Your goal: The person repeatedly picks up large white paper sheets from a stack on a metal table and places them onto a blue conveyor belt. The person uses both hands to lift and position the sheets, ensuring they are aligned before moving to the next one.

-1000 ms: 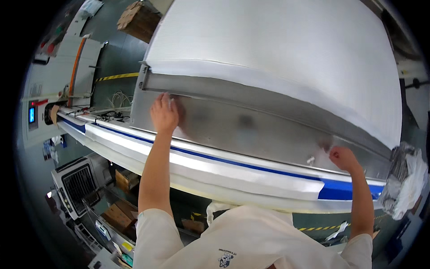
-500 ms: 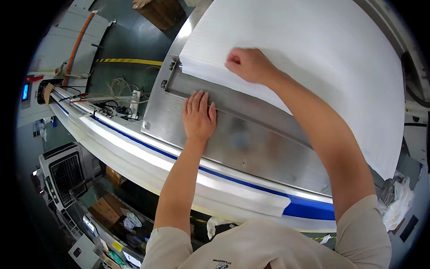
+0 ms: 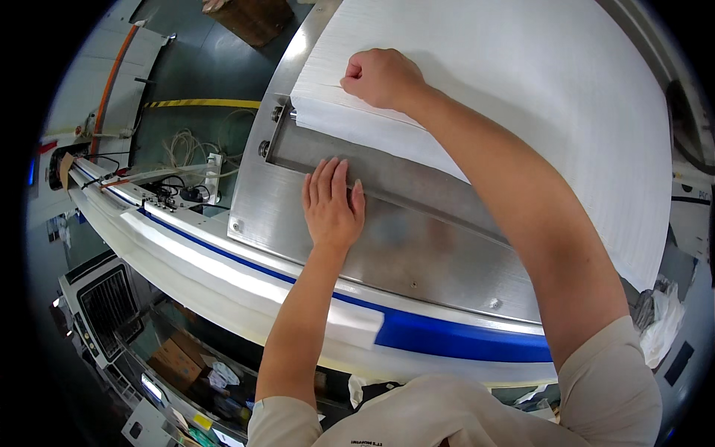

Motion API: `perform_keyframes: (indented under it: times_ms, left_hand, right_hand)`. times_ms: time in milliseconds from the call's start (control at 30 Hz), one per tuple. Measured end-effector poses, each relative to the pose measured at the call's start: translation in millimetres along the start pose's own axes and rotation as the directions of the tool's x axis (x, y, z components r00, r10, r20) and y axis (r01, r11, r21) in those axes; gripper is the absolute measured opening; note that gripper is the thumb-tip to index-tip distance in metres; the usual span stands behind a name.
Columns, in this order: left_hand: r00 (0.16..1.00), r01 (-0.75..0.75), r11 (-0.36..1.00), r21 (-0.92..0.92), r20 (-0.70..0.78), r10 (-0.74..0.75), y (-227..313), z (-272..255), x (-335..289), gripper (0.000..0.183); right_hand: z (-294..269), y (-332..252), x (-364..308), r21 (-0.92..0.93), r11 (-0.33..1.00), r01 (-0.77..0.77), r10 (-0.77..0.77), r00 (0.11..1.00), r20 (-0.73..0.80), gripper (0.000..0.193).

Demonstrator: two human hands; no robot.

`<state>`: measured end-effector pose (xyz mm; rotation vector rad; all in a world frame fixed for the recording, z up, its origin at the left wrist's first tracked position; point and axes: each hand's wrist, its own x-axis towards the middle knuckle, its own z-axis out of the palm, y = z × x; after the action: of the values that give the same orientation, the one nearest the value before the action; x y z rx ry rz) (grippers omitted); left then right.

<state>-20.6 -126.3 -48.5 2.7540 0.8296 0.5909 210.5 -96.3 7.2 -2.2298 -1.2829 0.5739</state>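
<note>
You are standing over a dark green floor point(image 3: 201, 67) that is showing at the upper left of the frame, with a yellow-black striped line point(image 3: 197, 103) running across it, a brown wooden crate point(image 3: 257, 16) sitting at the top, and white cables point(image 3: 186, 145) lying coiled nearby.

bare arms, pale short sleeves

the person wears a light beige short-sleeved shirt point(image 3: 462, 413). its sleeves end above the elbows, one at the lower left, one at the lower right. small dark print sits on the chest, too small to make out. both forearms are bare; the left hand point(image 3: 331, 208) and right hand point(image 3: 381, 76) show no gloves, rings or watch.
</note>
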Motion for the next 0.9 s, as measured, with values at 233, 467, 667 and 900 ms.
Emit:
perform_keyframes:
  times_ms: [233,467,667,900]
  left_hand:
    - [0.962,-0.06,0.993,0.102,-0.258,0.084,-27.6,-4.9,75.4,0.041]
    - [0.954,-0.18,0.961,0.208,-0.203,0.223,-46.0,6.4,108.3,0.039]
    - [0.951,-0.219,0.943,0.252,-0.161,0.264,-50.8,-8.2,99.5,0.034]
    - [0.845,-0.525,0.823,0.216,0.25,0.473,-64.0,-49.9,118.1,0.028]
  right_hand:
    - [2.2,2.0,-4.7,-0.013,1.0,0.005,-0.006,0.996,-0.09,0.017]
    - [5.1,9.2,-3.0,-0.035,0.998,0.045,-0.05,0.988,-0.145,0.017]
    - [5.7,4.4,-5.1,-0.031,0.999,0.03,-0.035,0.989,-0.146,0.017]
    - [-12.1,4.5,-106.9,-0.042,0.999,-0.019,0.011,0.984,-0.175,0.024]
